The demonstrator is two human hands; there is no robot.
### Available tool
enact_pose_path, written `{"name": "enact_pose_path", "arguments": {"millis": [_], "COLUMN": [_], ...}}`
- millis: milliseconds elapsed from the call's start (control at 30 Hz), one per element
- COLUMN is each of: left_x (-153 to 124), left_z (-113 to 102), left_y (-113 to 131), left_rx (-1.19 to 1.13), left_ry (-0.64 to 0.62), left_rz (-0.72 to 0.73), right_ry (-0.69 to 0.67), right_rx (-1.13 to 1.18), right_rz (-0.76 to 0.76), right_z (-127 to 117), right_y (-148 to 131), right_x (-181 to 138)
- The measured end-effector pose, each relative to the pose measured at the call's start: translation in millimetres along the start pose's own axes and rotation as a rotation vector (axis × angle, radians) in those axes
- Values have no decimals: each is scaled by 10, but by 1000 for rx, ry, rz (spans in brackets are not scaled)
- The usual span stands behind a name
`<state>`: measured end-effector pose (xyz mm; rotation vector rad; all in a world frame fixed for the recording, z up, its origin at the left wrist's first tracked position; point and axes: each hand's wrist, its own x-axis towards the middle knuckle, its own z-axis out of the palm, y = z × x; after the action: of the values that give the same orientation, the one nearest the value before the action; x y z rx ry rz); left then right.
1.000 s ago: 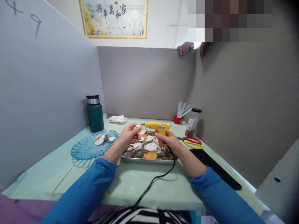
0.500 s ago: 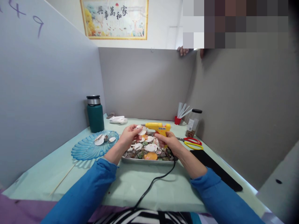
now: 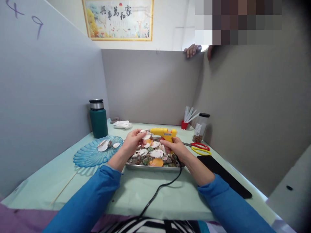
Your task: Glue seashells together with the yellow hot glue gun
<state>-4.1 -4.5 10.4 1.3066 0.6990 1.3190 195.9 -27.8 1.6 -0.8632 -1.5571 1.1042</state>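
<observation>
Between the fingers of my left hand point(image 3: 132, 142) is a white seashell point(image 3: 146, 135), held up over the tray. My right hand point(image 3: 175, 147) is wrapped round the handle of a yellow glue gun point(image 3: 162, 131), whose nozzle points left at the seashell; whether they touch I cannot tell. A black cord point(image 3: 159, 189) runs from the gun down toward my lap. Under both hands, a metal tray point(image 3: 153, 168) holds several shells and stones, among them an orange shell point(image 3: 156, 162) at the front.
Left are a blue scalloped plate point(image 3: 85, 157) with shells, a green bottle point(image 3: 98, 123) and a thin stick point(image 3: 64, 187). Right are scissors point(image 3: 200, 149), a black mat point(image 3: 223, 176), a jar point(image 3: 201, 127) and a red cup point(image 3: 184, 125) of glue sticks. Another person's hand point(image 3: 193, 50) rests on the partition.
Little has moved. The view has shifted slightly, and my left hand still holds the seashell by the glue gun's nozzle.
</observation>
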Motion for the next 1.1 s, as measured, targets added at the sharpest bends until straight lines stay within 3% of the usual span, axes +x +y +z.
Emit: {"name": "enact_pose_path", "arguments": {"millis": [167, 433, 633, 800, 933, 1100], "left_x": [-21, 7, -23, -15, 9, 19], "left_z": [34, -3, 32, 23, -3, 2], "left_y": [2, 5, 16, 10, -2, -11], "left_rx": [28, -7, 42, 40, 27, 62], "left_ry": [-24, 58, -11, 14, 64, 135], "left_rz": [-13, 47, -11, 9, 56, 68], "right_ry": [10, 27, 23, 27, 79, 188], "right_rx": [21, 11, 29, 26, -47, -200], "right_rz": [-2, 20, 18, -2, -21, -155], "right_z": [0, -13, -13, -15, -8, 13], "right_y": [14, 60, 60, 57, 74, 87], "right_x": [11, 27, 36, 38, 38, 49]}}
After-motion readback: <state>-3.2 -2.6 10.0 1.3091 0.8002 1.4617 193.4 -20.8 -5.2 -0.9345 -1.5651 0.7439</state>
